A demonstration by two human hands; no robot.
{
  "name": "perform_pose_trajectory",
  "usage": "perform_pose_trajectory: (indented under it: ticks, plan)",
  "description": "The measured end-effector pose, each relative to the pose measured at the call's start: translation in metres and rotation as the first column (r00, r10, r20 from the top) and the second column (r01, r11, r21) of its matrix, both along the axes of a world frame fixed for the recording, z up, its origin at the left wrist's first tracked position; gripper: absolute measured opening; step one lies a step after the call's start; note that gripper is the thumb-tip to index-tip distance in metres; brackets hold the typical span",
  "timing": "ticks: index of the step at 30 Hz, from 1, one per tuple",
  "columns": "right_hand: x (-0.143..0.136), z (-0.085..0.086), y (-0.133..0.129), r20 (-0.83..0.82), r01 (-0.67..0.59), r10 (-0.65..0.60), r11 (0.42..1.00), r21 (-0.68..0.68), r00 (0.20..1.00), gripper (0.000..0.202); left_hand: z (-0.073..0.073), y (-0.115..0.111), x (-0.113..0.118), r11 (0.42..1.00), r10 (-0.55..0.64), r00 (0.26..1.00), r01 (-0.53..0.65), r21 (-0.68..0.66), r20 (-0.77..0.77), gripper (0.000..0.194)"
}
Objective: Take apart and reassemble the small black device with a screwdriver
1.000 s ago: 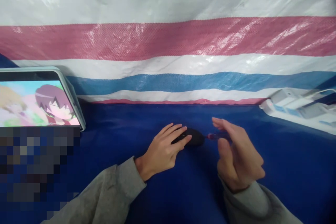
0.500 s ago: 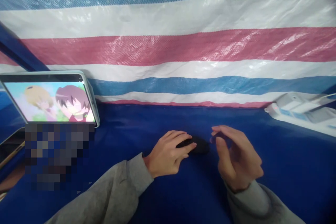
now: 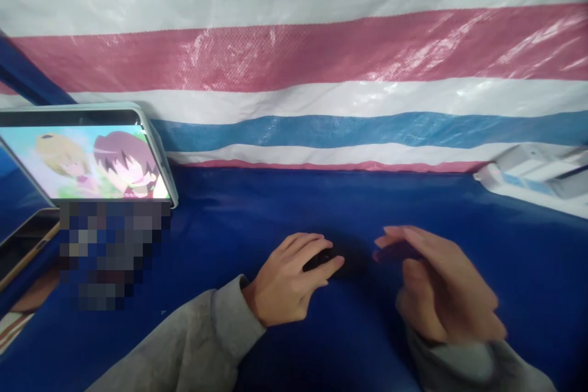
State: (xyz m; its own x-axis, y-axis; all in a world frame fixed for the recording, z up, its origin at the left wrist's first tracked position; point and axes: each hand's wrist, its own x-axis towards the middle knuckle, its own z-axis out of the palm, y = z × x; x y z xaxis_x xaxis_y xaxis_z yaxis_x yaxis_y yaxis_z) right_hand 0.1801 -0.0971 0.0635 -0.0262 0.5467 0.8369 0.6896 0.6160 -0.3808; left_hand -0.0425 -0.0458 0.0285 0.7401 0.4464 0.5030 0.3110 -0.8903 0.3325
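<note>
A low, rounded black object, which looks like a computer mouse (image 3: 318, 261), lies on the blue tabletop (image 3: 275, 202). My left hand (image 3: 294, 272) rests over its left side, with fingers curled around it; part of the object is hidden by them and its far end blends into a dark shadow. To the right of it, apart from it, my right hand (image 3: 443, 285) hovers over the table with bent fingers and the thumb held away from the fingertips. Motion smears this hand, and nothing can be made out in it. Both arms wear grey sleeves.
At the left stands a tablet (image 3: 87, 162) playing a cartoon, above a pixelated patch. A phone-like dark object (image 3: 27, 239) lies beside it. White devices (image 3: 542, 180) sit at the right edge. Striped plastic sheeting (image 3: 294, 58) hangs behind the table.
My right hand has moved right and slightly down, away from the black mouse. My left hand stays on the mouse, moving slightly. The view has tilted a little downward.
</note>
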Motion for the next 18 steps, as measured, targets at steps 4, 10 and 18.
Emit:
perform_pose_trajectory:
  ticks: [4,10,18]
  plan:
    - [0.003,-0.003,-0.005,0.068,0.088,-0.09,0.996,0.029,0.994,0.061,-0.001,0.0,-0.001,1.0,-0.007,1.0,0.007,-0.005,-0.001,0.033]
    - [0.002,0.001,-0.008,0.049,0.037,-0.032,0.994,-0.103,0.998,0.048,-0.004,-0.002,-0.003,1.0,-0.009,1.0,0.009,-0.022,-0.007,0.042]
    - [0.013,0.002,-0.013,0.08,-0.047,0.058,0.991,-0.124,0.995,0.054,-0.004,-0.001,-0.002,0.999,0.002,1.0,-0.002,-0.037,0.016,0.036]
